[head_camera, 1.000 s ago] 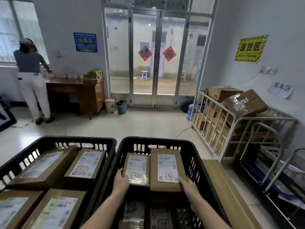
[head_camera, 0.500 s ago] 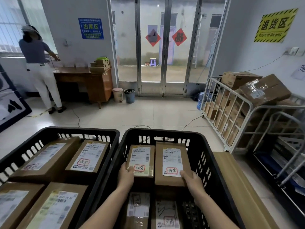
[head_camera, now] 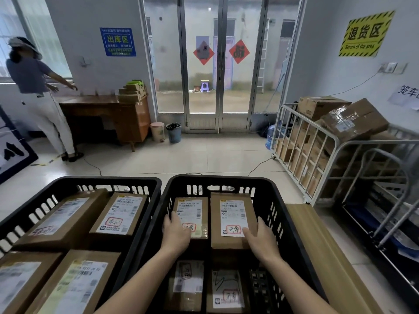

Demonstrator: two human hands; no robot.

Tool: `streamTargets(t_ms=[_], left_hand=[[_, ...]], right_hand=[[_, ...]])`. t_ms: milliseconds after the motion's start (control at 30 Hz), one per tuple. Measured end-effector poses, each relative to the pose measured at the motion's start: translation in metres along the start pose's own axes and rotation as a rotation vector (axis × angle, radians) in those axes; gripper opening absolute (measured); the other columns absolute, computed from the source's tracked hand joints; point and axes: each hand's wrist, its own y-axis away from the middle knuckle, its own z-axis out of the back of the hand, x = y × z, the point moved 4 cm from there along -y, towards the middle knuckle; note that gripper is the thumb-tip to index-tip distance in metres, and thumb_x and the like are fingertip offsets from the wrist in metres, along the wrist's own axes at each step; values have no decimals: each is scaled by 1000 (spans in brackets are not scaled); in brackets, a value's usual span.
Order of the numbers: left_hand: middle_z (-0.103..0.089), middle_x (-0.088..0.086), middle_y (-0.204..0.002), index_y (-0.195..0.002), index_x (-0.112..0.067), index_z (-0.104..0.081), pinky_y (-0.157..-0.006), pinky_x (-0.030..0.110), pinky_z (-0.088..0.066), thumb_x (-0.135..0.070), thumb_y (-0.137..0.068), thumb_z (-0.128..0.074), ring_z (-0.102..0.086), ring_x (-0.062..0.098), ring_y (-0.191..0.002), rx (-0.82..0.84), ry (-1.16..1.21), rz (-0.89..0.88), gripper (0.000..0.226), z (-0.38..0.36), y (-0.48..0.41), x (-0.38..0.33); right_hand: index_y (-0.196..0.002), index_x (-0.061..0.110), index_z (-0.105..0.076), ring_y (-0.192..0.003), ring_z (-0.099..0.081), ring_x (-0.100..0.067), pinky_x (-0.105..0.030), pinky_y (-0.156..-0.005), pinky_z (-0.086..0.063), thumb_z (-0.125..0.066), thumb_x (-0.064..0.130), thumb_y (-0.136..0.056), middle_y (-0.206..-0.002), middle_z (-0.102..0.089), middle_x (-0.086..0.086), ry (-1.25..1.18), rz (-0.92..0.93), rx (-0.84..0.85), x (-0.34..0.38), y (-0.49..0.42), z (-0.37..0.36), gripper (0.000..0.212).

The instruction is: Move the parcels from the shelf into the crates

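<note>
two small cardboard parcels side by side in the right-hand black crate, resting on a lower layer: the taped parcel left, the plain parcel right. likely light and stiff, corners firm; tape on the left one probably slick, so best taken by the near edges or sides. left hand laid over the taped parcel's near-left corner, right hand over the plain parcel's near-right corner. fingers loosely spread, pressing rather than clenched; no true grasp visible.

Single head view, looking forward-down, close over crates.
</note>
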Motion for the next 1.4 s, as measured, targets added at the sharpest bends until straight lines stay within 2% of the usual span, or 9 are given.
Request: streamTargets(t_ms=[67,200,333,400,533,733,1033,1400], left_hand=[[-17,13,-151,-144,-7,-20,-116,38,-24,-22,-91,-54,-17,27,-141,8,-191,-149,65,3,4,-8],[0,9,-158,-149,-8,-5,-118,35,-10,-37,-87,-59,3,22,-146,167,-644,-334,87,3,11,-13],[6,6,-158,-149,-12,0,-118,33,-4,-35,-82,-65,6,21,-146,286,-857,-416,96,1,8,-17],[5,6,-158,-149,-12,0,-118,34,-6,-31,-81,-68,5,22,-146,304,-918,-460,98,-1,6,-20],[3,7,-158,-150,-11,0,-119,36,-15,-22,-82,-67,3,22,-146,322,-928,-463,96,-4,3,-19],[0,4,-159,-150,-15,-3,-118,34,-14,-6,-91,-49,1,20,-146,232,-828,-480,75,-12,3,-13],[3,10,-158,-149,-9,1,-118,34,-11,-9,-93,-47,2,23,-146,196,-912,-500,74,-24,-6,-14],[11,7,-158,-148,-12,7,-118,34,-4,-9,-92,-45,9,21,-146,288,-912,-440,76,-16,-1,-15]], right_hand=[[-129,23,-42,-109,-53,-18,-38,-92,-50,-53,42,-87,-122,-54,-3,102,90,-19,11,6,6,47],[-139,17,-33,-130,-37,-17,-29,-107,-35,-50,41,-92,-141,-38,2,347,303,59,28,19,8,56],[-147,16,-20,-141,-21,-17,-31,-115,-22,-50,44,-91,-154,-21,-2,663,431,230,37,22,-2,70],[-147,16,-19,-143,-17,-18,-33,-117,-17,-55,45,-88,-155,-17,-2,771,476,294,41,20,-7,75],[-140,16,-28,-139,-24,-22,-34,-115,-21,-64,36,-82,-149,-25,-4,884,562,326,48,15,-15,71],[-148,14,-11,-146,-3,-23,-35,-118,-3,-58,22,-87,-158,-6,-7,891,556,279,40,17,-31,78],[-148,15,-12,-146,-1,-22,-36,-118,0,-55,16,-87,-158,-6,-7,845,541,258,37,14,-37,75],[-148,14,-11,-146,0,-24,-40,-118,-3,-53,16,-89,-157,-4,-9,861,516,282,42,19,-33,73]])
